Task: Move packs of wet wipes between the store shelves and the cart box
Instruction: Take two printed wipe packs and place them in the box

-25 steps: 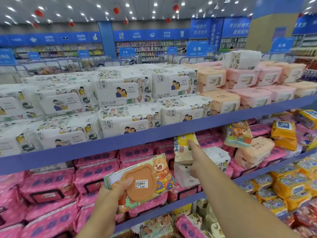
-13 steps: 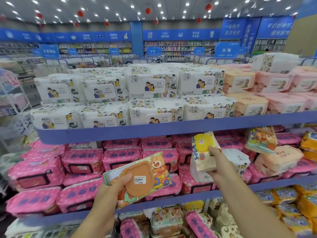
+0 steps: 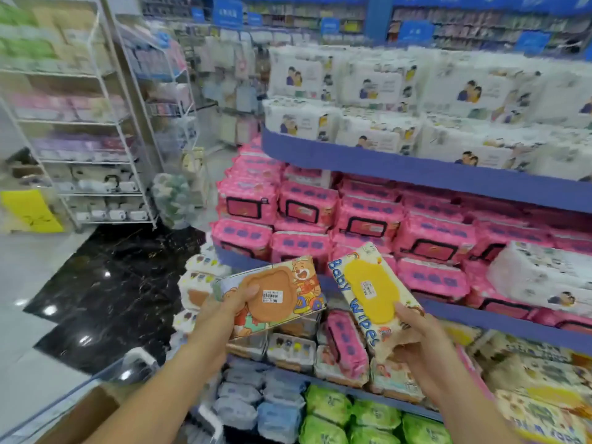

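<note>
Close to the store shelves (image 3: 416, 169), both hands are raised side by side, each with a pack of wet wipes. The left hand (image 3: 221, 318) grips the bear pack (image 3: 298, 283) at its left end, thumb laid across the orange lid (image 3: 275, 310) just beside a white price sticker (image 3: 273, 296) and fingers curled under the pack. The pack lies nearly flat, face up, tilted a little up to the right. The right hand (image 3: 419, 344) holds the Baby Wipes pack (image 3: 344, 283) by its lower end, thumb pressed on the edge of the yellow lid (image 3: 374, 307), the other fingers hidden behind it. This pack leans toward the upper left, its blue lettering running down its left side. The two packs are just beside each other, and I cannot tell whether their near corners touch. Behind them, white packs (image 3: 378, 88) fill the top shelf, pink packs (image 3: 307, 206) fill the one below, and green packs (image 3: 326, 405) and pale blue packs (image 3: 275, 415) sit low down. Under the left forearm, at the lower left corner, part of a brown cardboard box (image 3: 93, 415) shows. Farther left a white wire rack (image 3: 105, 123) stands beside a dark marble floor (image 3: 112, 283), with a yellow sign (image 3: 28, 209) near its foot.
</note>
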{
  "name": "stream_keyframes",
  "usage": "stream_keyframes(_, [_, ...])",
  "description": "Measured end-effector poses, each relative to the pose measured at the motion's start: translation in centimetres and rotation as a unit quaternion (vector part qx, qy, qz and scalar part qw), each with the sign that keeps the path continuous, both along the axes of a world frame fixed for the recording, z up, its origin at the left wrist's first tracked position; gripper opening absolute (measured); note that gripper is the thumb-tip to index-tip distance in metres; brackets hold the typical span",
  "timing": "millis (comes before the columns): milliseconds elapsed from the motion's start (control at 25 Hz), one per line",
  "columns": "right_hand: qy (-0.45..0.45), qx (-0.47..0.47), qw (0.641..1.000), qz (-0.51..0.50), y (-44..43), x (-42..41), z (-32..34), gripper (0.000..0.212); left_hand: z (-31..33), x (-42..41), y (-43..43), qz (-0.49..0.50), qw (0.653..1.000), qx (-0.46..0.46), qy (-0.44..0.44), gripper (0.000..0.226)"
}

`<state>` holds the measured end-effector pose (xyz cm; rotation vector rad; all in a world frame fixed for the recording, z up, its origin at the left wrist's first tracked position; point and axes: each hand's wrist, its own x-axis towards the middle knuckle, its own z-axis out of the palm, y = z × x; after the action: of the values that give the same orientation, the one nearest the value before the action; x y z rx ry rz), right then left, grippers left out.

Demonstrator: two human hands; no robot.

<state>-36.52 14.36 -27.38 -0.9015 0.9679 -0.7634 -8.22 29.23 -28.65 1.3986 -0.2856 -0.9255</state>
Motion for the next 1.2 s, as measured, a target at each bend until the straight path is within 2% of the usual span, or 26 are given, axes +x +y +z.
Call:
stream_keyframes(200, [0.069,-0.002,0.984,0.161,8.5,11.3,-3.6,0.047,-3.8,7.2,15.9,0.143,0.989,0.022,0.02,0.025])
stream_keyframes(280, [0.103,-0.008,0.97,0.218,12.5,15.5,-5.0,0.041,-5.6,9.2,22.2,0.198,0.978,0.045,0.038,0.038])
stream_keyframes(320, [0.123,-0.002,0.962,0.244,14.5,17.4,-5.5,0.045,-6.3,9.7,25.2,0.229,0.971,0.058,0.046,0.037])
stream_keyframes(400, [0.157,0.018,0.942,0.296,17.6,20.8,-7.4,0.052,-8.3,10.3,31.0,0.307,0.947,0.075,0.05,0.02])
stream_keyframes(440, [0.171,0.029,0.931,0.321,19.0,22.5,-8.4,0.056,-9.1,10.4,33.4,0.339,0.935,0.087,0.054,0.021])
stream_keyframes(520, [0.203,0.046,0.904,0.375,22.0,26.0,-10.7,0.064,-10.8,10.0,38.4,0.382,0.914,0.117,0.073,0.038])
stream_keyframes(680, [0.224,0.046,0.861,0.454,28.1,32.1,-14.1,0.037,-13.7,7.8,45.7,0.461,0.859,0.2,0.094,0.048])
stream_keyframes(800, [0.249,0.045,0.832,0.493,32.0,35.2,-17.6,0.03,-16.4,7.1,49.0,0.462,0.846,0.239,0.119,0.043])
stream_keyframes(960, [0.283,0.052,0.817,0.499,36.4,39.3,-22.4,0.04,-19.9,9.5,52.2,0.463,0.829,0.275,0.149,0.038])
stream_keyframes(1000, [0.285,0.053,0.818,0.497,37.1,40.4,-23.5,0.04,-21.0,10.6,52.7,0.453,0.834,0.27,0.159,0.04])
stream_keyframes(1120, [0.297,0.049,0.816,0.493,38.4,43.8,-26.3,0.039,-25.2,14.6,53.8,0.43,0.84,0.289,0.16,0.068])
stream_keyframes(1200, [0.291,0.058,0.813,0.501,38.5,46.2,-28.2,0.048,-26.7,17.1,54.0,0.415,0.839,0.319,0.149,0.053])
